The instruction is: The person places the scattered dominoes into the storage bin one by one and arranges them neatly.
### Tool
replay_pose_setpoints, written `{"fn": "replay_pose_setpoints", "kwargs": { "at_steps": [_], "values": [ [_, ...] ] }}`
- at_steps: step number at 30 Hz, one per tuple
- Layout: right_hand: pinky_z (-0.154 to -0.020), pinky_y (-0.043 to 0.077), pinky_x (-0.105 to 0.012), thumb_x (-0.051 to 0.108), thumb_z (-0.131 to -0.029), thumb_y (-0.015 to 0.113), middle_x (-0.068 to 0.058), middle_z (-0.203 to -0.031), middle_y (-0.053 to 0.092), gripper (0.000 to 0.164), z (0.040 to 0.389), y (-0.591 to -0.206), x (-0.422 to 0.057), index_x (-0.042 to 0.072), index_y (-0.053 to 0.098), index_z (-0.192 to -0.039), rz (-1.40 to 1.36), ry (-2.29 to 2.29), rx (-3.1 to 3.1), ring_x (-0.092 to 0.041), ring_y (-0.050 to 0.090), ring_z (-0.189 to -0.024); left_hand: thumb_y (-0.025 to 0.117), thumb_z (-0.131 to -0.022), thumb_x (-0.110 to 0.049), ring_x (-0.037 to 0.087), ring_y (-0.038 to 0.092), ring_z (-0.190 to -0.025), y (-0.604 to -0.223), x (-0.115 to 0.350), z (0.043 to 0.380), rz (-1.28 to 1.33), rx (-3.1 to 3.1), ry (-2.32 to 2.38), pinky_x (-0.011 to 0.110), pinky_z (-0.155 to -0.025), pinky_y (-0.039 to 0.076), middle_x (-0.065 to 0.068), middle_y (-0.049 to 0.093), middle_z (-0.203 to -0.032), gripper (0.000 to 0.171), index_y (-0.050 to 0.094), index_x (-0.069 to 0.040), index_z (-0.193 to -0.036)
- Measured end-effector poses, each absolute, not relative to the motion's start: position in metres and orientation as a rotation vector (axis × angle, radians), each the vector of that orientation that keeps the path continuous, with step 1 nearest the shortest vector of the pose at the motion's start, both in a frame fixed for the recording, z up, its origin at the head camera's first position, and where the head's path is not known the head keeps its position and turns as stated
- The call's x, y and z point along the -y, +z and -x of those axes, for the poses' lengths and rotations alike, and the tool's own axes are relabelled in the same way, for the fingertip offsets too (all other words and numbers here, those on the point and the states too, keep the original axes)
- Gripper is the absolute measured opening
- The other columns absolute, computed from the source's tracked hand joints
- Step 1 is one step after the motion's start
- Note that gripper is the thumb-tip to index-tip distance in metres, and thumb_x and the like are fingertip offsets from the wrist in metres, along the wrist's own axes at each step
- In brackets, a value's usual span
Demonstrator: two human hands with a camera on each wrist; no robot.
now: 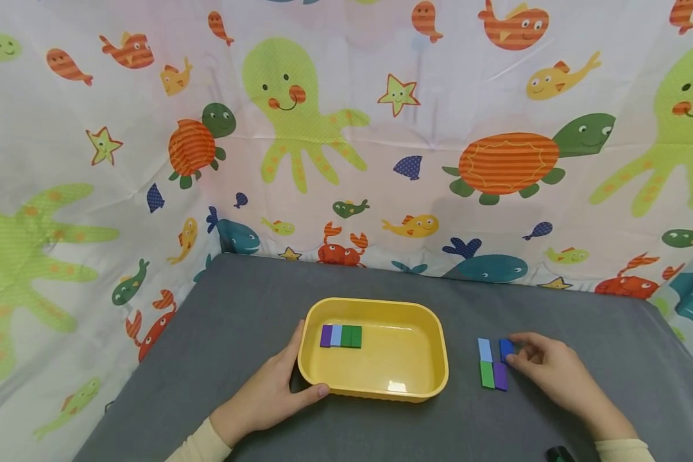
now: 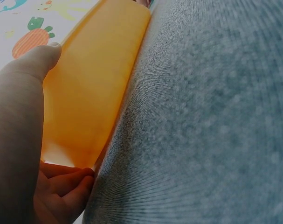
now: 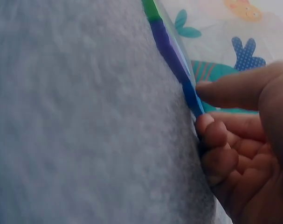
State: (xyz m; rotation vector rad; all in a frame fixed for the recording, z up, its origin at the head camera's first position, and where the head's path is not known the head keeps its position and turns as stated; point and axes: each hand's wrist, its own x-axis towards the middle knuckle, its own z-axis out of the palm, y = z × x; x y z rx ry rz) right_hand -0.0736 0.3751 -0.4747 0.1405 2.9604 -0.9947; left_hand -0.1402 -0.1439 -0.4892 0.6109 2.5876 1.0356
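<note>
A white cloth (image 1: pixel 329 58) printed with sea creatures rises behind and to the left of the grey bench (image 1: pixel 265 289). At the near edge of the head view, a dark object (image 1: pixel 559 454) is cut off beside the right sleeve (image 1: pixel 624 450); too little shows to tell what it is. On the bench, the yellow tray (image 1: pixel 401 378) holds a row of four tiles toward its left end: a purple one (image 1: pixel 326 336), a light blue one (image 1: pixel 336 336) and two green ones (image 1: pixel 351 337), side by side. The tray's right wall stands between that row and a second group of tiles on the bench.

In this group, a light blue tile (image 1: pixel 484 350) lies beyond a green tile (image 1: pixel 487 375), with a purple tile (image 1: pixel 500 376) on the green one's right. The dark blue tile (image 1: pixel 505 350) is just beyond the purple tile, a narrow gap parting it from the light blue one. The right hand (image 1: pixel 548 369) pinches its right side between thumb and fingers (image 3: pixel 216 133); whether it is lifted is unclear. The left hand (image 1: pixel 268 391) grips the tray's near left corner, thumb on the near side, fingers round the left end.
</note>
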Motion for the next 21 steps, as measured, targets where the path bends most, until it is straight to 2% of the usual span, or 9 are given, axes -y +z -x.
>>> {"fn": "replay_pose_setpoints", "kwargs": {
  "at_steps": [8, 21],
  "values": [
    [-0.062, 0.045, -0.027, 0.014, -0.097, 0.081, -0.002, -0.092, 0.065, 0.053, 0.0745, -0.4719, -0.3776, -0.004, 0.064, -0.144, -0.111, -1.046, -2.855, -0.012, 0.058, -0.071, 0.073, -0.09, -0.078, 0.026, 0.036, -0.16, -0.4896, 0.1451, 0.1401, -0.627, -2.589, 1.043, 0.058, -0.122, 0.04, 0.0, 0.025, -0.179, 0.126, -0.001, -0.025, -0.177],
    [-0.062, 0.045, -0.027, 0.016, -0.099, 0.082, -0.002, -0.092, 0.064, 0.047, 0.075, -0.4749, -0.3803, -0.003, 0.067, -0.139, -0.107, -1.054, -2.864, -0.011, 0.057, -0.07, 0.075, -0.092, -0.073, 0.026, 0.037, -0.16, -0.4883, 0.1462, 0.1398, -0.65, -2.588, 1.062, 0.057, -0.121, 0.041, 0.001, 0.025, -0.179, 0.124, 0.001, -0.022, -0.178]
  ]
}}
